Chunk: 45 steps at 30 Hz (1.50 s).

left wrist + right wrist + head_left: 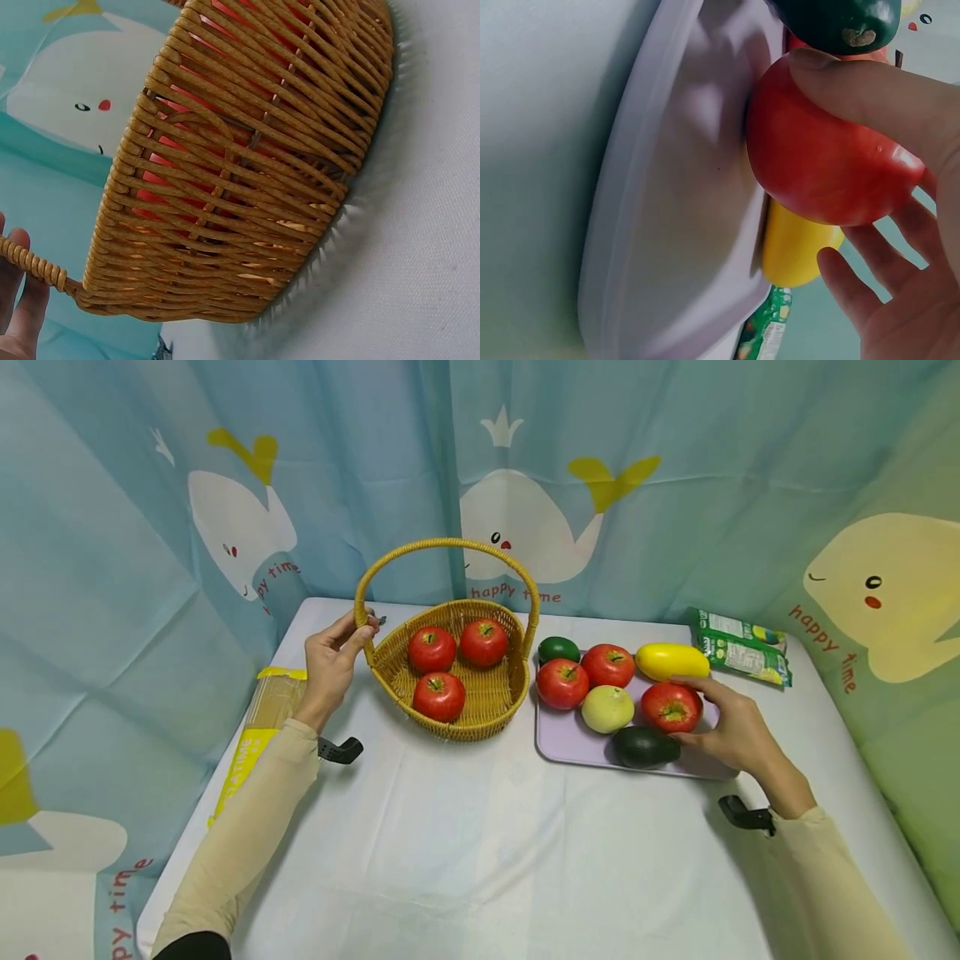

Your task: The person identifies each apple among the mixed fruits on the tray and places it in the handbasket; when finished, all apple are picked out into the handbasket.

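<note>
Red apple [670,707] is sitting in the grip of your right hand [738,727], at the right part of the lilac tray [558,741]; whether it is touching the tray cannot be told. Your thumb and fingers are spreading around it, holding opposite sides. Its dimpled end is facing up toward the head camera; its outline is looking nearly round, leaving the long axis indistinct. Just beside it, a dark green fruit [643,747] is lying. Your left hand [330,662] is pinching the handle [450,542] of the wicker basket [480,727].
</note>
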### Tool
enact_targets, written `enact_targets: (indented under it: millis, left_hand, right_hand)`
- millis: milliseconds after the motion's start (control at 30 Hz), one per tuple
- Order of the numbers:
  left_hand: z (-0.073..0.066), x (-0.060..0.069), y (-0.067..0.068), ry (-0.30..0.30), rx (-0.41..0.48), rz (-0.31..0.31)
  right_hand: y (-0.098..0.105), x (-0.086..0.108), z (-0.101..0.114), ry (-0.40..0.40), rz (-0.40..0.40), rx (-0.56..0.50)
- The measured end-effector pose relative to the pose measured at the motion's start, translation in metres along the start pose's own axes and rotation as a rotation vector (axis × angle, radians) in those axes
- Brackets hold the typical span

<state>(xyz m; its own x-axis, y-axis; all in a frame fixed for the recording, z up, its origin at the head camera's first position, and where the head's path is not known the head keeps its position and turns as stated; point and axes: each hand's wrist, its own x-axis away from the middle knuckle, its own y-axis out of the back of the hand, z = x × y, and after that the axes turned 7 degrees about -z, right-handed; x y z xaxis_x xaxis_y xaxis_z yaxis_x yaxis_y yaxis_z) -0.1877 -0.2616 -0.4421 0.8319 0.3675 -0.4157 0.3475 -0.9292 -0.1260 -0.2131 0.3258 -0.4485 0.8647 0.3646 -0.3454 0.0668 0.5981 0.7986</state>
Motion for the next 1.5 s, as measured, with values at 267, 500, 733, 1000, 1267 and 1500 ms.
enact_targets:
  millis: [267,500,733,1000,1267,1500]
  left_hand:
    - [0.000,-0.004,-0.002,-0.020,0.002,0.006]
    - [0.002,-0.004,-0.002,-0.021,-0.006,0.006]
    - [0.003,-0.003,-0.001,-0.015,-0.025,0.003]
    - [0.004,-0.003,0.000,-0.022,-0.035,0.002]
    - [0.003,-0.001,0.000,-0.031,-0.028,0.002]
    - [0.003,-0.001,0.000,-0.037,-0.016,-0.004]
  right_hand:
    - [0.001,0.000,0.000,-0.027,-0.038,-0.009]
    - [-0.001,0.001,-0.002,-0.051,-0.101,-0.037]
    - [0.003,-0.002,0.001,-0.107,-0.172,-0.077]
    - [0.006,-0.009,0.003,-0.168,-0.206,-0.179]
    - [0.007,-0.016,0.011,-0.205,-0.214,-0.293]
    - [0.007,-0.021,0.018,-0.255,-0.223,-0.328]
